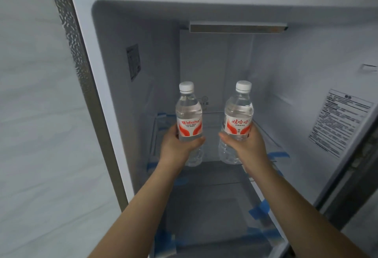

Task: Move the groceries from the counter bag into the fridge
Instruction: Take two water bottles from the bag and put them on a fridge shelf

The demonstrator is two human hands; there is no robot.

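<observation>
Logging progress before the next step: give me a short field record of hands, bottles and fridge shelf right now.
left hand: grips left water bottle low on its body
right hand: grips right water bottle low on its body
bottles: upright, white caps on, apart
fridge: open
upper glass shelf: blue tape at corners
bottles resting on shelf: cannot tell

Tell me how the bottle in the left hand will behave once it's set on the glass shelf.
The left bottle looks full, so probably heavy for its size. Tall and narrow, it may tip if nudged. Its thin clear plastic likely dents under the left hand, and may slide on the glass shelf.
</observation>
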